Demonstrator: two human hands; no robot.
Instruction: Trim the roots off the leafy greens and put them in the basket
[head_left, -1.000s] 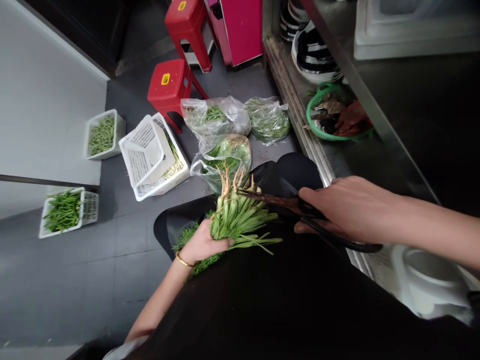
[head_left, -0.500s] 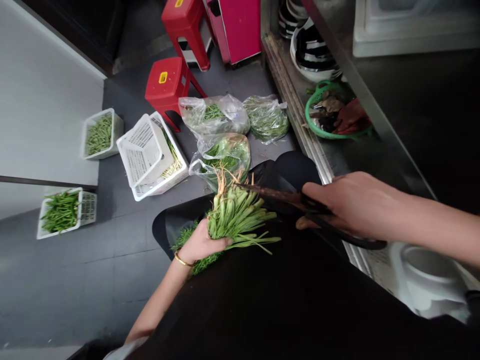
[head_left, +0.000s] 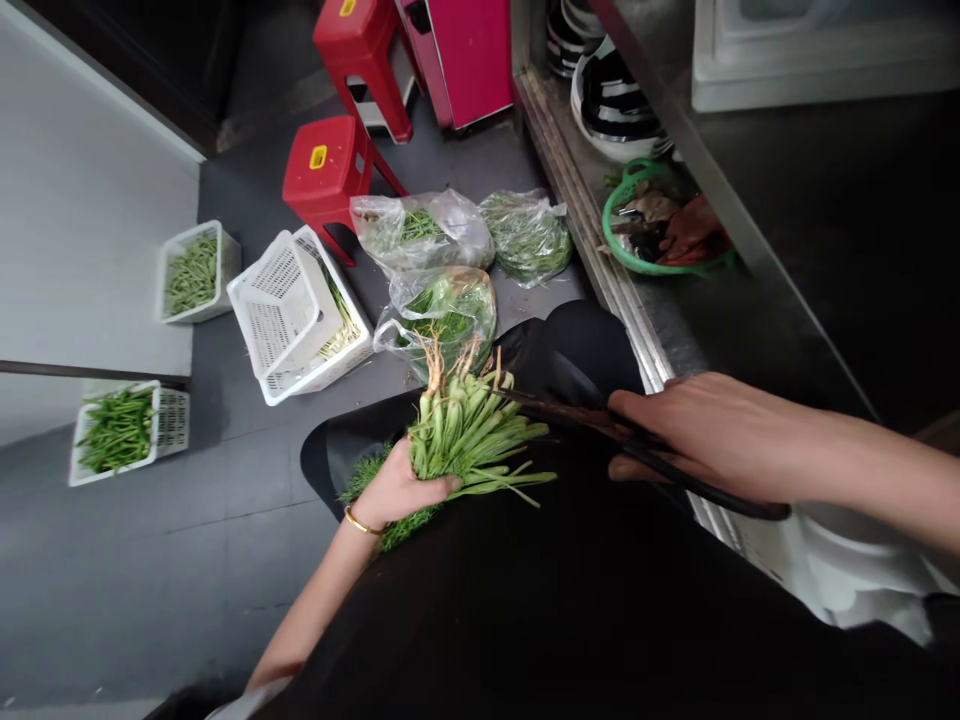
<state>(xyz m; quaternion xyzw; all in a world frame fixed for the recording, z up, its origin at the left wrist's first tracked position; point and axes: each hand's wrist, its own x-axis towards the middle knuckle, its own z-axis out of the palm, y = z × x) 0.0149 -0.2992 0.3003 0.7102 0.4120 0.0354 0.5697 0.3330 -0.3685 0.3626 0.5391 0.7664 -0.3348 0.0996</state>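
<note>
My left hand (head_left: pixel 401 485) is wrapped round a bunch of leafy herbs (head_left: pixel 469 430) above my lap. Pale green stems fan out to the right, brown roots point away from me, and feathery leaves hang below the wrist. In my right hand (head_left: pixel 697 435) are dark scissors (head_left: pixel 577 415), with fingers in the handles. Their blades point left, and the tips lie at the upper right of the stems, close to the roots. Whether the tips touch a stem I cannot tell.
Plastic bags of greens (head_left: pixel 442 310) lie on the floor before my knees. White baskets (head_left: pixel 341 365) stand to the left, one with green beans (head_left: pixel 193 275), another with green peppers (head_left: pixel 116 428). Red stools (head_left: pixel 322 170) are behind. A metal shelf on the right holds a green basket (head_left: pixel 607 225).
My right hand has drawn the scissors slightly down and to the right, a little away from the roots. My left hand holds the bunch nearly still. The view has shifted slightly.
</note>
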